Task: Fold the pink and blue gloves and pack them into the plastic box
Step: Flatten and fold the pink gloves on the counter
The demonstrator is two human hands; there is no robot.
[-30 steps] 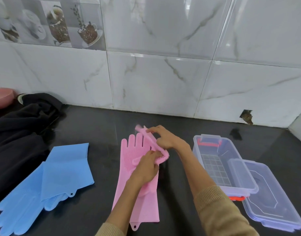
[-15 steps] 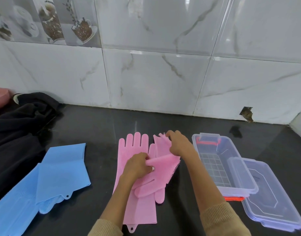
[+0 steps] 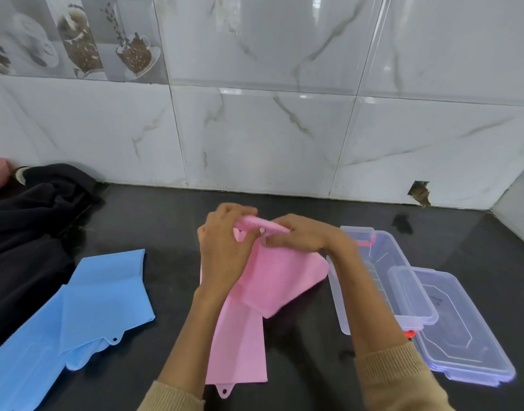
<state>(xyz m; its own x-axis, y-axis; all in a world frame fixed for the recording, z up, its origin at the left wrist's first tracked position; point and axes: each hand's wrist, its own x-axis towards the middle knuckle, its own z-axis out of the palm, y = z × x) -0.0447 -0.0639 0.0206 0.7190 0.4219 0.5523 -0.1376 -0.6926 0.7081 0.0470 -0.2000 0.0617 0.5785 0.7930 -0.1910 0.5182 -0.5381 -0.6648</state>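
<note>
So both hands are up at the far end of the pink gloves (image 3: 240, 336), pinching the same bristly finger section. The left hand (image 3: 225, 247) is closed on it from the left, the right hand (image 3: 302, 237) is closed on it from the right, and their fingertips nearly meet in the middle. Between them there's a raised pink ridge with little nubs showing on top. A folded flap of pink hangs down under the right hand and sticks out toward the right, ending just beside the plastic box (image 3: 382, 280). The long cuff part lies flat on the dark worktop (image 3: 172, 221), running toward the near edge, with a small hanging tab with a hole at its near end.

The blue gloves (image 3: 86, 315) sit well to the left on the worktop, untouched, one laid over the other with the fingers trailing off the near left corner. The plastic box is on the right, open, clear with a red latch at each end; I can't see anything packed in it yet. Its clear lid (image 3: 462, 342) lies right beside it, on the near right, partly tucked under the box. A black cloth (image 3: 26, 232) is heaped at the far left, against the marble-tiled wall (image 3: 269, 137).
</note>
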